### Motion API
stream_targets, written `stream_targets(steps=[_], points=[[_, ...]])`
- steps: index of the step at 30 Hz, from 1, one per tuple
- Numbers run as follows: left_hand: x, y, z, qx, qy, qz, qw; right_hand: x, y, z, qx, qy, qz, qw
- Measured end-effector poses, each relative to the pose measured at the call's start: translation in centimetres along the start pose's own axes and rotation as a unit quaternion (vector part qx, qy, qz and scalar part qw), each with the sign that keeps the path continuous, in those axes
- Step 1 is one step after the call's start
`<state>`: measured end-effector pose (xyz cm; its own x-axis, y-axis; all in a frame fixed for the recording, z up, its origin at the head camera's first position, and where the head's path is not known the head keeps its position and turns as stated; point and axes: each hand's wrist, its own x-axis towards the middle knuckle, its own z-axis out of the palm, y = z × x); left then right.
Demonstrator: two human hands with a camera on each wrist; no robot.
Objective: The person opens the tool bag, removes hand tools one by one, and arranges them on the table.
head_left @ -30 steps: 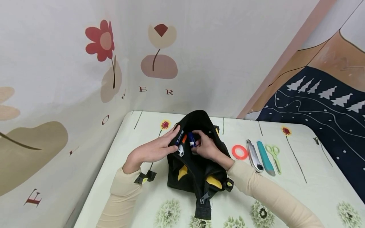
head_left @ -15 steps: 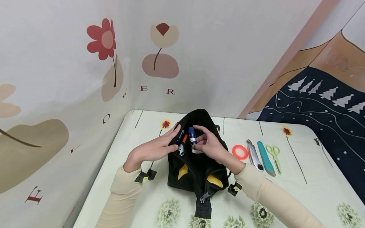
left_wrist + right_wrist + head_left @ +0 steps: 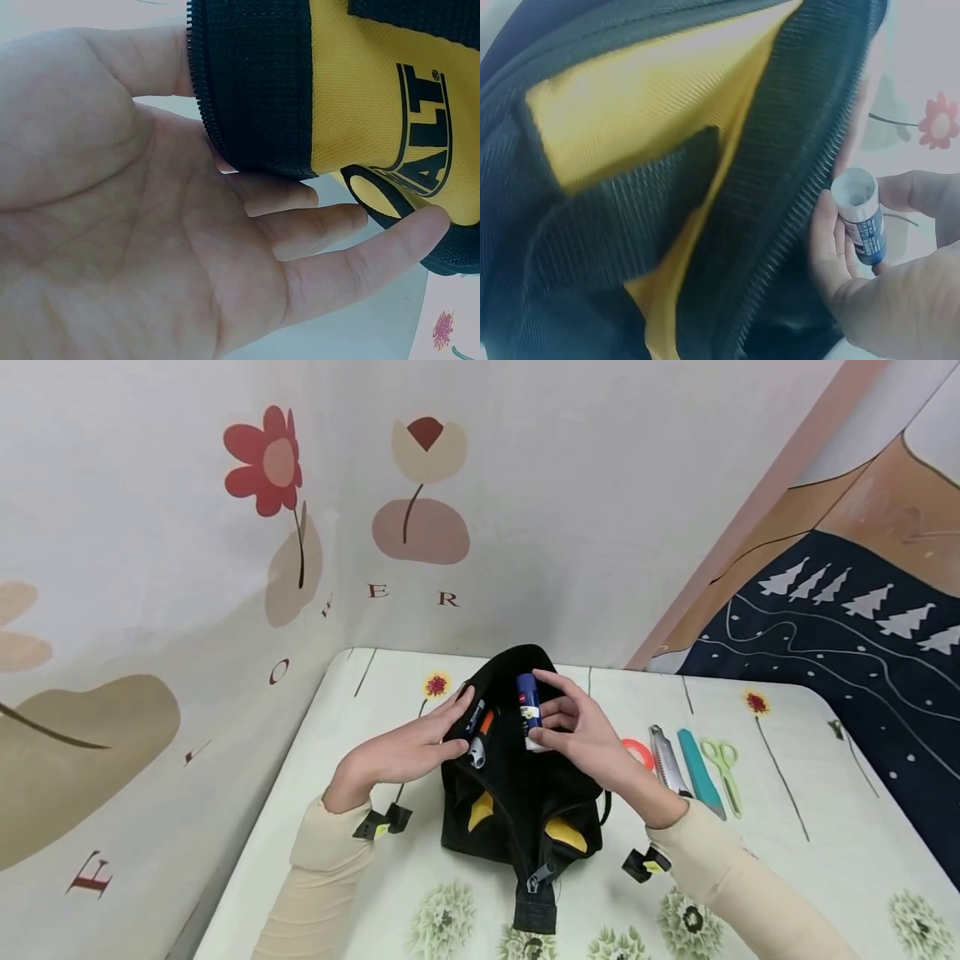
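Observation:
My right hand (image 3: 588,739) pinches a glue stick (image 3: 528,708) upright over the mouth of a black zippered tool bag (image 3: 487,843) with yellow panels. Its blue cap points up and its white base down; that base (image 3: 856,191) faces the right wrist camera. With my left hand (image 3: 408,749) I hold the bag's left rim, thumb and forefinger reaching over the zip edge, the other fingers outside along the yellow side (image 3: 360,90). Inside the bag, near that hand, lie a dark marker (image 3: 475,720) and an orange, white-ended pen-like item (image 3: 477,750).
Right of the bag lie a red-orange tape roll (image 3: 639,752), a silver utility knife (image 3: 667,760), a teal, long flat item (image 3: 700,772) and green scissors (image 3: 722,768). All rest on a flower-print tabletop (image 3: 757,893). Printed walls rise behind and at left.
My right hand has lifted the glue stick from inside the bag, up and to the right. It now overlaps part of the tape roll in the head view. The left hand stays put.

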<state>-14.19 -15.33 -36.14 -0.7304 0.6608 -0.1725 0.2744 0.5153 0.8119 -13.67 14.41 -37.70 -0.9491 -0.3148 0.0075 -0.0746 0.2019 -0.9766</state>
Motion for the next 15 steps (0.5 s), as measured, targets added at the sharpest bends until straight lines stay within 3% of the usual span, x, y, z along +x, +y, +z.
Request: stream_targets(steps=[15], points=[[0.0, 0.1, 0.0, -0.004, -0.001, 0.0, 1.0, -3.4, -0.8, -4.8, -0.017, 0.075, -0.002, 0.9971]])
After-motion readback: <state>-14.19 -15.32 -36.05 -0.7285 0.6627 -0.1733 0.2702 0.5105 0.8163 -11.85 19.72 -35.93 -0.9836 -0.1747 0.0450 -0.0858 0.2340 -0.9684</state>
